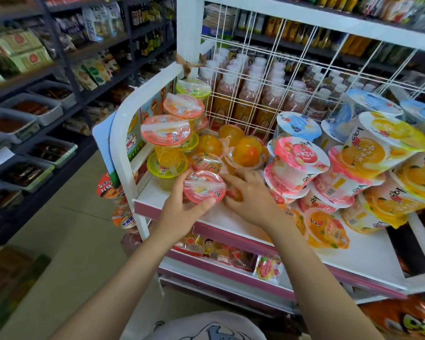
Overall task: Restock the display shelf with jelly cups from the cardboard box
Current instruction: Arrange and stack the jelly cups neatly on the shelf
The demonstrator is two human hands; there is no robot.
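1. We see our left hand (182,207) holding a pink-lidded jelly cup (204,187) just above the front left part of the display shelf (216,217); the thumb lies along the cup's near rim and the fingers curl round its far left side, so this grip is closed on the cup.
2. Our right hand (249,197) sits just beside that cup on the right, fingers bent over a small red-orange jelly piece (234,193); we cannot tell whether this grip truly pinches it or only rests on it.
3. To the left, stacked jelly cups (166,133) lean close to the curved white side rail (119,143), leaving little room on that edge.
4. Behind the hands, orange dome-shaped jellies (247,150) lie tipped in a loose pile, right up to the white wire grid (255,77) that bounds the shelf at the back.
5. To the right, large fruit cups (299,163) lie tilted in an overlapping heap, crowding that side.
6. The bare white strip of shelf runs along the front, next to the pink front lip (231,235), under and between our wrists.
7. The cardboard box is not in view.
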